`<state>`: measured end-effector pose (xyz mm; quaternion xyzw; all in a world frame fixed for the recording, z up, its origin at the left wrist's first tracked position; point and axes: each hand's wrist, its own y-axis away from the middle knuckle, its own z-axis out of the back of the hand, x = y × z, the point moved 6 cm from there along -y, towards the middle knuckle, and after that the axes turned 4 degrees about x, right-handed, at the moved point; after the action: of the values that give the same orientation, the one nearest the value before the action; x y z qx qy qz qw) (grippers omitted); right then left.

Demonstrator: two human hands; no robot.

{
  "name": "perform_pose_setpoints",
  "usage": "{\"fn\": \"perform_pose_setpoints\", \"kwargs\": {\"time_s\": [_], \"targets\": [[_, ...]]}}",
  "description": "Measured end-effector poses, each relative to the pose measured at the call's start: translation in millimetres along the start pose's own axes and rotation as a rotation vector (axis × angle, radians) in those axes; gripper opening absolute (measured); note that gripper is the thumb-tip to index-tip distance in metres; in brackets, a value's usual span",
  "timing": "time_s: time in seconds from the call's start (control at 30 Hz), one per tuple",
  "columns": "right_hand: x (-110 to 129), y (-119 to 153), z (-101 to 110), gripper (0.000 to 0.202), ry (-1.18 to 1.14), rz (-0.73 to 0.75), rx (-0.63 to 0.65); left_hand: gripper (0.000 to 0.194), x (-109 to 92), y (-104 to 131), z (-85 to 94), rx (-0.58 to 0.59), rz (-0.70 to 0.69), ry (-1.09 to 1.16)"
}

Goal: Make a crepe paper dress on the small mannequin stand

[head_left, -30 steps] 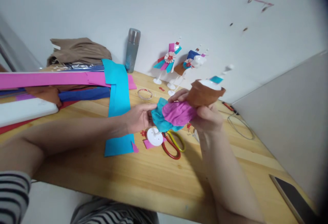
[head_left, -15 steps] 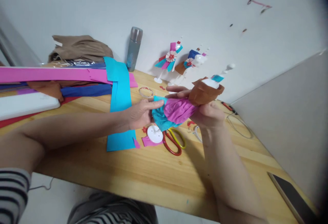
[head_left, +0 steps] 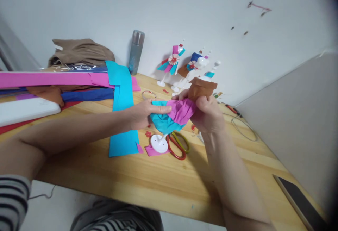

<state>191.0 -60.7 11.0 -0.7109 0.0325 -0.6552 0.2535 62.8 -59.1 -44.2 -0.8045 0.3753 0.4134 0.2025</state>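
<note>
A small figure wrapped in crepe paper, with a pink and blue skirt [head_left: 182,111] and a brown paper top [head_left: 202,89], leans over the table on a round white base [head_left: 159,143]. My left hand [head_left: 144,114] pinches the blue and pink paper at the skirt's left side, thumb on top. My right hand [head_left: 208,113] is closed around the figure at the brown paper, its thumb pressed on the lower edge. Under the skirt lie scissors [head_left: 177,150] with red and yellow handles. A long blue paper strip [head_left: 123,118] passes beneath my left forearm.
Decorated white figures [head_left: 173,60] stand by the wall, near a grey bottle [head_left: 136,52]. Pink paper [head_left: 52,79], brown cloth [head_left: 84,53] and a white case [head_left: 29,109] are piled at the left. A phone [head_left: 298,201] lies at the right edge, and a cable [head_left: 244,129] behind it.
The figure has swung more upright, its top shifting left and its white base showing more fully below. My right hand moved left with it, and its thumb now presses the brown paper.
</note>
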Motion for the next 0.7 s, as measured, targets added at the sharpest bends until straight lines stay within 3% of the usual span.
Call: {"fn": "perform_pose_setpoints", "kwargs": {"time_s": [0.1,0.27,0.5,0.7], "targets": [[-0.9,-1.0,-0.7,0.039,-0.031,-0.037,-0.007,0.017,-3.3,0.7,-0.1,-0.024,-0.044,0.053],[-8.6,-2.6,0.1,0.042,-0.096,-0.105,0.029,0.011,-2.3,1.4,-7.2,0.066,-0.026,0.048],[-14.0,-3.4,0.0,0.044,-0.133,-0.15,0.023,0.011,-4.4,2.5,-7.1,0.098,-0.021,0.059],[-16.0,2.6,-3.8,0.041,-0.083,-0.182,-0.074,0.031,5.3,-4.0,4.2,0.118,0.044,0.033]]}}
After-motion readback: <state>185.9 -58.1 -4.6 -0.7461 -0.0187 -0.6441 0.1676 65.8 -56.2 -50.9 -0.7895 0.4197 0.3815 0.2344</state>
